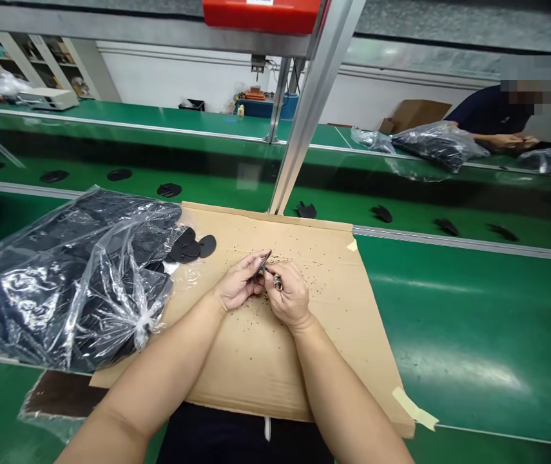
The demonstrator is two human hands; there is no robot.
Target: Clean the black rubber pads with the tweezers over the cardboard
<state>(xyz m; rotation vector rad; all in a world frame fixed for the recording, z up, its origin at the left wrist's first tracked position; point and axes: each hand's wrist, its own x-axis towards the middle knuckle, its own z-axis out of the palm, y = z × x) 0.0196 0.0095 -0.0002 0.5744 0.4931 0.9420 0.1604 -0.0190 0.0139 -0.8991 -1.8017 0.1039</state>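
On brown cardboard [256, 361] atop the green bench [473, 335], both hands [266, 287] pinch a small dark piece [264, 261].

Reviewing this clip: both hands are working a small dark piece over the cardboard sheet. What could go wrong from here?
1. The left hand and right hand pinch a thin dark piece and a small metal tool close together; a slip could nick a finger.
2. Dark crumbs litter the cardboard sheet and might scatter onto the green belt.
3. The plastic bag of dark pieces lies open; loose ovals may slide out.
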